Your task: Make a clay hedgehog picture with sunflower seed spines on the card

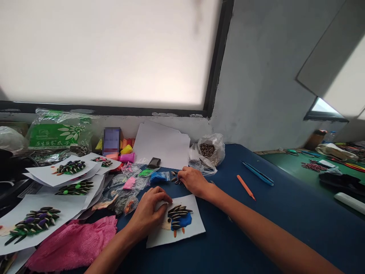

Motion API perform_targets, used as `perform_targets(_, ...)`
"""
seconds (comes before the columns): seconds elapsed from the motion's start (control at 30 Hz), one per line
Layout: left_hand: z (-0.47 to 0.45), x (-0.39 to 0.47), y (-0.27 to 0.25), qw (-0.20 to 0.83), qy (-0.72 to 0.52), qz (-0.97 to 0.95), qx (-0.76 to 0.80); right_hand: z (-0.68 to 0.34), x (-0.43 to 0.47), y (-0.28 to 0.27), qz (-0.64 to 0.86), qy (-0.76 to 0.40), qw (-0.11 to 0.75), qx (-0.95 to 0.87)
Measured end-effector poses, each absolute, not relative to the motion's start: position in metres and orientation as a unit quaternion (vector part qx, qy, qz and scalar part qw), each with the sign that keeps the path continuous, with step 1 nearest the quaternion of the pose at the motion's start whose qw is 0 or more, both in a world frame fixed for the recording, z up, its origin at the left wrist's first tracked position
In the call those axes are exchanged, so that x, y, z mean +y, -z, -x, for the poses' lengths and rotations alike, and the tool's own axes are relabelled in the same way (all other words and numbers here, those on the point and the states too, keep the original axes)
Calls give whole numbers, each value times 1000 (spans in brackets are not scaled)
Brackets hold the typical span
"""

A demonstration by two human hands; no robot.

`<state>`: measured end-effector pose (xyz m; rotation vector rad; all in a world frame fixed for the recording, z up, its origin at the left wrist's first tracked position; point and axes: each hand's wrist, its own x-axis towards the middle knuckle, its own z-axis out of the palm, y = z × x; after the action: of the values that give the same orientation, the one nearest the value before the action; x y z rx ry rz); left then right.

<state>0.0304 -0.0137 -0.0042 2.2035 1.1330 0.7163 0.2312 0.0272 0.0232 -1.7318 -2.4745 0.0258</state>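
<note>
A white sheet of paper (190, 236) lies on the blue table with a small animal picture: striped sunflower seeds (179, 215) on its back, a blue clay body (186, 220), a pale face and orange feet. My left hand (151, 207) rests on the sheet's upper left part, fingers bent, thumb apart, pressing it down. Beyond the sheet, my right hand (195, 180) pinches at a small heap of loose sunflower seeds (174, 176). Its fingertips are partly hidden, so I cannot tell how many seeds they hold. A blue clay packet (159, 177) lies between the hands, farther back.
Finished-looking seed pictures (42, 222) are stacked at left beside a pink cloth (76, 243). Several clay packets (129, 183) lie near a phone (111, 140). A bag of seeds (211, 148) stands behind. An orange marker (246, 187) and blue tweezers (257, 173) lie at right.
</note>
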Motion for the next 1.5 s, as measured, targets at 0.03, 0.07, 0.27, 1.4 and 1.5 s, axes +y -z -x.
perform_targets(0.03, -30, -14, 5, 277, -268, -821, 422, -231, 27, -24, 572, -10, 59, -818)
perform_targets(0.07, -31, -14, 5, 277, -269, -820, 422, -232, 26, -26, 572, -13, 59, -818)
perform_targets(0.27, -31, -14, 4, 278, -265, -822, 420, -232, 23, -30, 566, -29, 66, -821)
perform_targets(1.4, -31, -15, 2, 273, -259, -826, 420, -235, 9, -34, 609, -62, 68, -788)
perform_targets(1.5, -31, -14, 3, 269, -267, -825, 419, -235, 7, -35, 608, -67, 67, -788)
